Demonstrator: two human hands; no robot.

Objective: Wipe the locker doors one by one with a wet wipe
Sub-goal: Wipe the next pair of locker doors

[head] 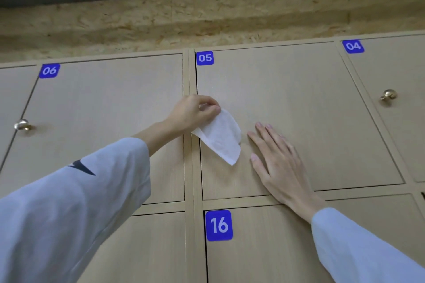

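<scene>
A white wet wipe [222, 136] hangs in front of the left part of locker door 05 [299, 99], a light wooden door with a blue number tag. My left hand [193, 112] pinches the wipe's top corner between thumb and fingers near the door's left edge. My right hand [278, 163] lies flat on door 05 with straight fingers, just right of the wipe. The knob of door 05 is hidden from view.
Door 06 [103, 122] is to the left and door 04 [400, 103] with a brass knob [388, 95] to the right. Door 16 [264, 248] is below. Another knob [21, 124] sits at far left. A chipboard panel [207, 20] runs above the lockers.
</scene>
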